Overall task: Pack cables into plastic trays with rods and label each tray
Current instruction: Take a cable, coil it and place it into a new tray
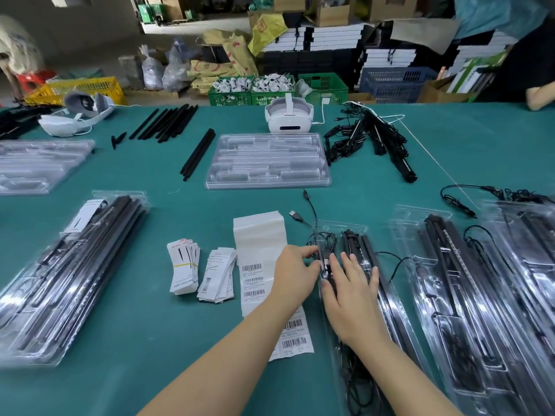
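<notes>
The right hand (353, 298) was laid flat, fingers straight, on the clear tray (360, 295) beneath both hands, pressing the rods (365, 256); the left hand (295, 271) was pinching the black cable (322, 240) at the tray's upper corner, its plug (295, 216) trailing just beyond the fingertips; the step was judged to be tucking the cable in; barcode labels (255, 274) were lying just left of the left hand, this tray apparently unlabelled; filled trays (468, 295) were stacked right of the right hand, packed trays (69, 274) far left; empty trays (267, 160) were waiting well ahead, so much was judged left.
</notes>
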`<state>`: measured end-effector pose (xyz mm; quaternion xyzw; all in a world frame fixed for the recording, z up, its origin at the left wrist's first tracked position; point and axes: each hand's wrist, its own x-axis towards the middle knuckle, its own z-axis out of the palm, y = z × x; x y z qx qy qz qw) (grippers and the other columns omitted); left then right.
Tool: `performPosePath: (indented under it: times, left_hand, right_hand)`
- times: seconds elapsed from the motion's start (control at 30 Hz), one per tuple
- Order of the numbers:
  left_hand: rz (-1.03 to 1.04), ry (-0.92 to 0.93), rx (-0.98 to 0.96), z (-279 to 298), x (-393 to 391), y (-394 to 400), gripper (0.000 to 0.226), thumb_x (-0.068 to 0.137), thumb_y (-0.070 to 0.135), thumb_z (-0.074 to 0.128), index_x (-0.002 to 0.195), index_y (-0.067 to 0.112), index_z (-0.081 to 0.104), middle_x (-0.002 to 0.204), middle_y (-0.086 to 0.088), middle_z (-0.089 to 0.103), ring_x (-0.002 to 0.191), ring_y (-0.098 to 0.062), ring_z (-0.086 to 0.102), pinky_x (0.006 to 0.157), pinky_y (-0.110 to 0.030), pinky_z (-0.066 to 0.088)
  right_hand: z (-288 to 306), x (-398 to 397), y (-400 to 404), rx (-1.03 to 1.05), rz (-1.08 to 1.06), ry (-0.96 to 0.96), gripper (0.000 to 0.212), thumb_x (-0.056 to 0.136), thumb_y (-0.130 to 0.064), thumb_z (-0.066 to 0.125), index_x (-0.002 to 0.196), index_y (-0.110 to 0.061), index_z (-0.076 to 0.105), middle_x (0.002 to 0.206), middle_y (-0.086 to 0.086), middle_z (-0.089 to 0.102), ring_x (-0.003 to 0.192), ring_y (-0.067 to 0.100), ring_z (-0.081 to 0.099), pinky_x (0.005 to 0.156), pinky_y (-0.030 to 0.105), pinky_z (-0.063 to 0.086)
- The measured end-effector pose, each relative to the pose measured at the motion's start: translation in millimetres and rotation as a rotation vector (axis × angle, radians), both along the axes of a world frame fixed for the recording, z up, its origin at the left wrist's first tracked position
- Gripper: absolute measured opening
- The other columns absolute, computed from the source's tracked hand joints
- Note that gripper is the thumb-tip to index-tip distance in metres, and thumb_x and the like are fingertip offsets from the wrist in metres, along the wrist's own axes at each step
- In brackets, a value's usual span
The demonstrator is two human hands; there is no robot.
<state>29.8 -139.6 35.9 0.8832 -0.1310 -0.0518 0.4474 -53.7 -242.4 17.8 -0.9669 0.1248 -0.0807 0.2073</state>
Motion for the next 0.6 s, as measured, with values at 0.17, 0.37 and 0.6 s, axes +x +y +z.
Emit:
performPosePath:
  times: [0.17, 0.37, 0.6]
  left_hand:
    - [0.004, -0.014, 0.036, 1.2, 5.6, -3.8, 0.031, 0.096, 0.011, 0.058, 0.124, 0.016, 0.071, 0.124, 0.0, 0.07, 0.108, -0.008, 0.064, 0.085, -0.004, 0.034]
    - [0.122, -0.048, -0.06, 1.0, 4.8, -8.1, 0.038, 0.088, 0.011, 0.068, 0.125, 0.019, 0.067, 0.094, 0.007, 0.07, 0.083, -0.008, 0.059, 0.093, -0.029, 0.05]
    - [0.119, 0.065, -0.146, -1.5, 14.9, -7.4, 0.04, 0.087, 0.012, 0.07, 0.126, 0.019, 0.069, 0.079, 0.014, 0.065, 0.074, -0.004, 0.059, 0.089, -0.024, 0.053]
  right_hand:
    - [0.7, 0.2, 0.6, -0.005, -0.005, 0.001, 0.057, 0.104, -0.039, 0.029, 0.158, -0.021, 0.019, 0.165, 0.001, 0.015, 0.153, 0.015, -0.001, 0.12, 0.048, -0.015]
    - [1.3, 0.1, 1.0, -0.005, -0.001, -0.008, 0.057, 0.104, -0.039, 0.029, 0.158, -0.021, 0.019, 0.165, 0.002, 0.015, 0.153, 0.015, 0.0, 0.12, 0.048, -0.015]
    - [0.8, 0.2, 0.6, -0.012, 0.001, -0.001, 0.058, 0.104, -0.039, 0.028, 0.158, -0.021, 0.017, 0.165, 0.001, 0.015, 0.153, 0.015, -0.001, 0.12, 0.048, -0.016]
